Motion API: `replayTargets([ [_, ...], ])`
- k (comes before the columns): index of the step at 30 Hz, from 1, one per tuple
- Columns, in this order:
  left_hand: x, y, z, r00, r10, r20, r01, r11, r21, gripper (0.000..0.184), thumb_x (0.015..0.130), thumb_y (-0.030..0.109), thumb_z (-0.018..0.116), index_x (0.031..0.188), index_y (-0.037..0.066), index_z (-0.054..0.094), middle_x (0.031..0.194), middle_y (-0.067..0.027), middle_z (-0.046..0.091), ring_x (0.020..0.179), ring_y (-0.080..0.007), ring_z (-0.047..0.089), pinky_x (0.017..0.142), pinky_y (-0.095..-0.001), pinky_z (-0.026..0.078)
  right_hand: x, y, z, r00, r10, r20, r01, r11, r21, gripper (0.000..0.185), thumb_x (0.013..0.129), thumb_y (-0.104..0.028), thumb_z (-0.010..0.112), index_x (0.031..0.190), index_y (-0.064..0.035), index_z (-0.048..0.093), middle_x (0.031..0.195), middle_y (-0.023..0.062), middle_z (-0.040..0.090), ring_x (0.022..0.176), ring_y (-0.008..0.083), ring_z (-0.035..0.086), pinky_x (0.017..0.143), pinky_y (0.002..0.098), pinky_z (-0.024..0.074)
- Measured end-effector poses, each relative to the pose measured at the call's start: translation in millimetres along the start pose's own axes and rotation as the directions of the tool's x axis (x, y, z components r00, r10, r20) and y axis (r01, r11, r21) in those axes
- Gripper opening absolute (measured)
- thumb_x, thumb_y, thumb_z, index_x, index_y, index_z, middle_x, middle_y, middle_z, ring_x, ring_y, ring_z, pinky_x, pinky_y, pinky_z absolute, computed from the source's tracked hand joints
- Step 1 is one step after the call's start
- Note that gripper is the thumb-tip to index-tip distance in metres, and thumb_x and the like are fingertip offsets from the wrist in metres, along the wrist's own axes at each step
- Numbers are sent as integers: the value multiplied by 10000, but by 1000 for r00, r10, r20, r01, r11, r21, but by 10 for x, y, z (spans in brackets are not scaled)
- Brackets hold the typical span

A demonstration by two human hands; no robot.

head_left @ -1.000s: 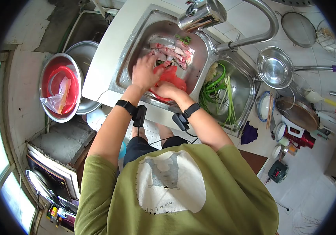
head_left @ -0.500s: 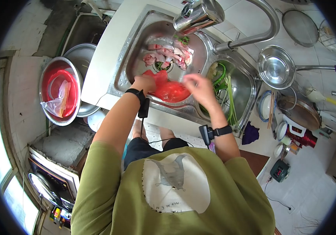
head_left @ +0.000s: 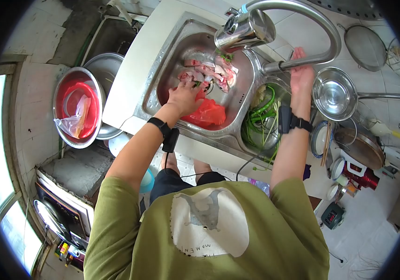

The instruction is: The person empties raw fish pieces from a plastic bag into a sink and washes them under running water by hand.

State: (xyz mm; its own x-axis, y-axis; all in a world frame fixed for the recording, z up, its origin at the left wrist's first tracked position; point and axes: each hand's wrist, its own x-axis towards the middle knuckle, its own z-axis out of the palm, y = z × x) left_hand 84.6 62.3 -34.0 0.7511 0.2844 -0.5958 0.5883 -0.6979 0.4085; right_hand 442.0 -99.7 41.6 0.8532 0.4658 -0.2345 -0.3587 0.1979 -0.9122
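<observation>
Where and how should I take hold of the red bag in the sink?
Probably pinch the red bag by a fold at its middle, from above and the right: it lies limp and crumpled, and the left hand crowds its upper-left side.

upside-down "THE" and "MOMEN" on white shirt print (head_left: 210, 222), device display (head_left: 333, 215) illegibly small

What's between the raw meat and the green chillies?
The sink's steel divider lies between the raw meat and the green chillies, as the head view shows.
</observation>
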Motion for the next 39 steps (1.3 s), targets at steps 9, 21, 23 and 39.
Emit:
replayTargets([
  [9, -107, -93, -81, 927, 161, -339, -210, 971, -114, 432, 996, 401, 550, 1275, 86, 648, 1170, -168, 682, 1166, -343, 612, 980, -489, 483, -22, 199, 56, 991, -28, 127, 46, 989, -143, 511, 1070, -188, 331, 1514, 60, 381, 1605, 195, 361, 1497, 292, 332, 1235, 402, 232],
  [21, -383, -394, -203, 894, 182, -409, -267, 950, -162, 324, 966, 214, 593, 1218, 22, 663, 1146, -227, 678, 1105, -412, 616, 977, -465, 494, -40, 259, 85, 997, -78, 21, 80, 981, -177, 534, 1058, -195, 346, 1522, 70, 361, 1611, 189, 353, 1499, 292, 323, 1229, 389, 223],
  [23, -422, -423, -201, 902, 167, -398, -252, 953, -171, 324, 962, 193, 592, 1229, 21, 656, 1149, -226, 677, 1104, -412, 617, 980, -460, 492, -63, 241, 108, 996, -86, 3, 86, 992, -93, 514, 1065, -196, 381, 1500, 76, 391, 1582, 189, 401, 1471, 293, 373, 1216, 385, 257],
  [39, -776, -296, -1036, 926, 132, -354, -299, 828, -474, 309, 1005, 185, 608, 1261, 21, 661, 1100, -164, 725, 982, -219, 693, 897, -315, 526, -110, 170, 64, 999, -45, 16, 45, 999, -3, 485, 1067, -282, 435, 1410, 53, 505, 1488, 173, 513, 1411, 258, 458, 1200, 367, 315],
])
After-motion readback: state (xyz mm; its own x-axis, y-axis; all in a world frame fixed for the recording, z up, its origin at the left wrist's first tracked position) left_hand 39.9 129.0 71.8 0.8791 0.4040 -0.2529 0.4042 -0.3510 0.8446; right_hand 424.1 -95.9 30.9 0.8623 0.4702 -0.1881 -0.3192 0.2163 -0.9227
